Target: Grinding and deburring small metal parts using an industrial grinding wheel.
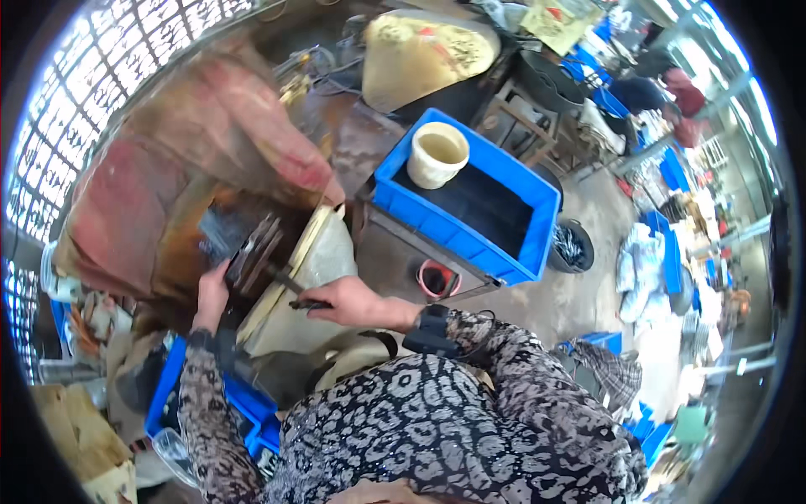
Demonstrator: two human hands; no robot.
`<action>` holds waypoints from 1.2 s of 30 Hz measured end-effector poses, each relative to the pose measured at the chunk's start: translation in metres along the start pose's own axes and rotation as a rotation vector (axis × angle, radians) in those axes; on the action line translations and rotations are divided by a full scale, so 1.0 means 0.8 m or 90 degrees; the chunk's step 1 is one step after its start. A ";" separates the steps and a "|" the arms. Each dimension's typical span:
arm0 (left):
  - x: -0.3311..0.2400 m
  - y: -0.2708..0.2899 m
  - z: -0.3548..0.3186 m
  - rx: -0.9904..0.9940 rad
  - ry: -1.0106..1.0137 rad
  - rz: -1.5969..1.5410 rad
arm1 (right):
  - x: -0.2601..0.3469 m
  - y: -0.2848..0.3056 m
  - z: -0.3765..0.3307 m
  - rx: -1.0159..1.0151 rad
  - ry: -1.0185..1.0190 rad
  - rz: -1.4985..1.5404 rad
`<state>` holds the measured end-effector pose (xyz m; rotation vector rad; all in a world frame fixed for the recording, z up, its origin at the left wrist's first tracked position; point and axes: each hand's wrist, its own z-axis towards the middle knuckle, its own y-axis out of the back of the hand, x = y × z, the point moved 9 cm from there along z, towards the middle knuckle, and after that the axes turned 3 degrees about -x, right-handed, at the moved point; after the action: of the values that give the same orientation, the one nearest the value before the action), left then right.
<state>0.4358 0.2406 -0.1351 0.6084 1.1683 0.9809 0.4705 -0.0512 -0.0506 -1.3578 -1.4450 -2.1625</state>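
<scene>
The scene is viewed from the wearer's head through a wide fisheye lens, aimed downward and ahead; the left hand (212, 297) and right hand (351, 301) are caught close, the latticed window (94, 82) bent along the rim.

We see strong light pouring through the gridded window (109, 80) at upper left, its panes bleached white, and more glare along the right side. The space beneath the reddish cloth (277, 134) is dimmer. Blur smears the dark pieces (250, 259) by the left hand (211, 296), and we notice edges curving toward the black circular rim.
</scene>
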 end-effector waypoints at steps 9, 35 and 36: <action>-0.001 0.002 0.015 0.064 -0.014 0.024 | -0.001 -0.019 0.015 0.001 0.079 -0.005; -0.174 0.066 -0.061 -0.198 0.370 0.227 | 0.130 0.089 0.361 -0.056 0.105 -0.045; -0.182 0.054 -0.071 -0.238 0.400 0.211 | 0.118 0.082 0.363 -0.040 0.125 -0.039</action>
<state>0.3573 0.1283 -0.0484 0.1880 1.3984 1.7076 0.6242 0.1805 0.0914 -1.0975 -1.3714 -2.3239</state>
